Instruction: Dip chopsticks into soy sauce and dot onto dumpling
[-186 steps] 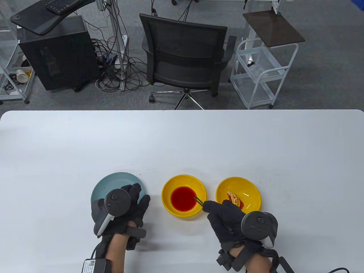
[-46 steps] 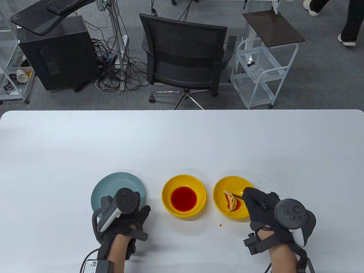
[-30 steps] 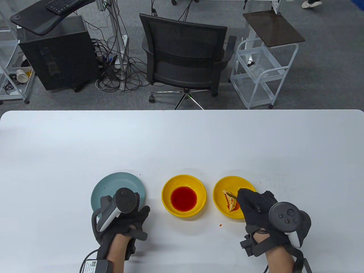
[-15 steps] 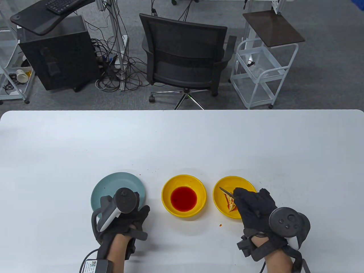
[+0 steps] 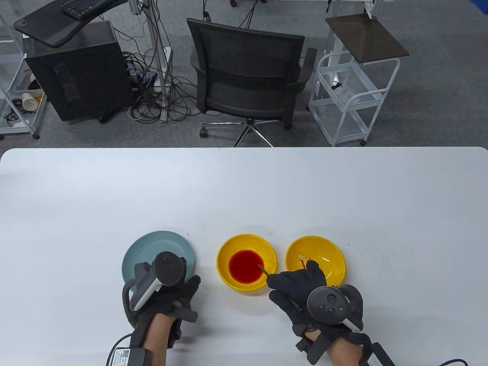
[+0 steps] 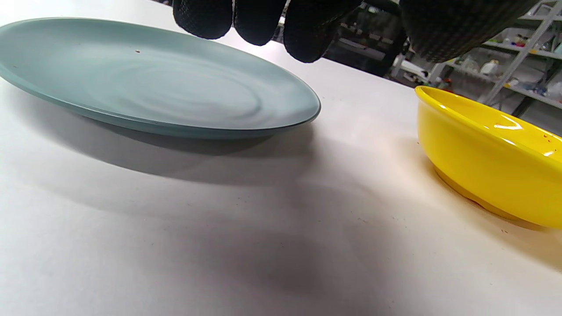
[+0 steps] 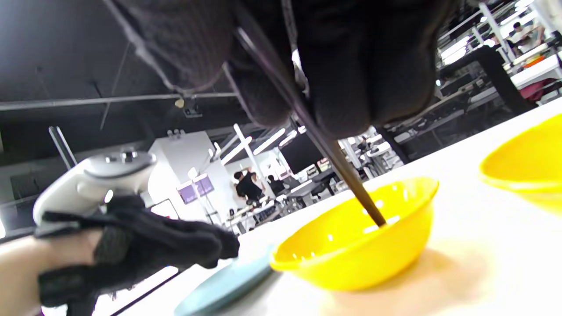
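My right hand [image 5: 297,284] grips dark chopsticks [image 5: 264,269] whose tips reach over the right edge of the red sauce [image 5: 244,266] in the middle yellow bowl [image 5: 228,249]. In the right wrist view the chopsticks [image 7: 347,175] slant down from my fingers into that bowl [image 7: 351,259]. The dumpling [image 5: 304,258], stained red, lies in the right yellow bowl [image 5: 328,248], mostly hidden behind my right hand. My left hand [image 5: 171,289] rests on the table at the near edge of the blue-grey plate [image 5: 152,244], fingers loose and holding nothing.
A small red drip mark lies on the white table [image 5: 244,190], hidden by my right hand in this frame. In the left wrist view the plate [image 6: 145,83] and the sauce bowl's side [image 6: 487,175] show. An office chair [image 5: 248,76] and a cart [image 5: 350,95] stand beyond the far edge.
My right hand has carried the chopsticks left from the dumpling bowl to the sauce bowl, with the tips now at the sauce. My left hand has stayed still.
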Demonstrator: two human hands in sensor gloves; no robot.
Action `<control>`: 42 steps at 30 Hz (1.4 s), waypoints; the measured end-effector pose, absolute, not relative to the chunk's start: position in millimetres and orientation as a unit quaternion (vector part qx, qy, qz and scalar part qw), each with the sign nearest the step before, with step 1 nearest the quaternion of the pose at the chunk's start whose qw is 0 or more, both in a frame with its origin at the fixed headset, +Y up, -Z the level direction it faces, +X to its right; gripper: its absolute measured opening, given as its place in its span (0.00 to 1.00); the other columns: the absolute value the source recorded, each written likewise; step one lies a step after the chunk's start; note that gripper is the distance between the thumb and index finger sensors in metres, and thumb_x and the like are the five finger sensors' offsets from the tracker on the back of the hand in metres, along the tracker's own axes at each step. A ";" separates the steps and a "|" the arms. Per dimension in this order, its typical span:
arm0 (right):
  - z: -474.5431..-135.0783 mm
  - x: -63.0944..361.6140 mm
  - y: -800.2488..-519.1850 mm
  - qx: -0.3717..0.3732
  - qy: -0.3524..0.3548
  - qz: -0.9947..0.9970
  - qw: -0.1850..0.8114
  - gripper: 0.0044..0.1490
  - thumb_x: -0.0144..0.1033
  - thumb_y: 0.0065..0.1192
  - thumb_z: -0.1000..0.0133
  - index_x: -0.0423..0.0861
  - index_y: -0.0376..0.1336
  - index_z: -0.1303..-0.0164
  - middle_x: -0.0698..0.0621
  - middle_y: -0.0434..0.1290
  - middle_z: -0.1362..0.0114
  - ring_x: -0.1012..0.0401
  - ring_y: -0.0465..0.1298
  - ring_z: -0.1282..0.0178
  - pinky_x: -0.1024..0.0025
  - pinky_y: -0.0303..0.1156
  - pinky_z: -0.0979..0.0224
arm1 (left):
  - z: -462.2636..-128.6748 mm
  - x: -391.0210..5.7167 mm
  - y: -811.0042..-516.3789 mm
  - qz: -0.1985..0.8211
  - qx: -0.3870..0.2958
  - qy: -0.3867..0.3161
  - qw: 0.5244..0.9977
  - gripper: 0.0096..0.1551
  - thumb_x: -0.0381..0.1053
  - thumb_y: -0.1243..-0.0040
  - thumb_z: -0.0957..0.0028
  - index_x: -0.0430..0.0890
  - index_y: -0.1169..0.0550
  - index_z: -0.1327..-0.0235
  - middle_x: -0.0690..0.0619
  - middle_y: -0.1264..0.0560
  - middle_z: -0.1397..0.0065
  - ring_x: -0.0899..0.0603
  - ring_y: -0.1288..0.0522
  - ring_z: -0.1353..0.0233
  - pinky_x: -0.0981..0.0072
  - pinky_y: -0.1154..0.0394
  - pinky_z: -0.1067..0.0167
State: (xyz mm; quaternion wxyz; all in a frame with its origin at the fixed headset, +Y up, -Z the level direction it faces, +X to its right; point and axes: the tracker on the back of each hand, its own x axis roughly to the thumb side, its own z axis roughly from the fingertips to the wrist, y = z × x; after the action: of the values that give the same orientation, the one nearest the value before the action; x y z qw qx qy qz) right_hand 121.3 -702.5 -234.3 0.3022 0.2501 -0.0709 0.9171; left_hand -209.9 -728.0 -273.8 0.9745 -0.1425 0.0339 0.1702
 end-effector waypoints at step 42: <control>-247.3 228.1 -671.0 0.002 -0.175 0.885 0.431 0.33 0.53 0.64 0.52 0.41 0.76 0.50 0.38 0.87 0.51 0.40 0.86 0.53 0.27 0.61 0.29 | -274.0 -212.5 -730.3 0.173 -0.150 0.038 0.973 0.47 0.71 0.45 0.48 0.47 0.35 0.20 0.45 0.44 0.15 0.28 0.42 0.18 0.25 0.51 0.28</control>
State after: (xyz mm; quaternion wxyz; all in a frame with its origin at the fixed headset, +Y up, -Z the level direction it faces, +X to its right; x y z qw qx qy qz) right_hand 228.1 -671.0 -247.3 0.4308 0.0015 -0.1748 0.8854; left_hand -212.5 -730.3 -274.0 0.9728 -0.1496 0.0385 0.1728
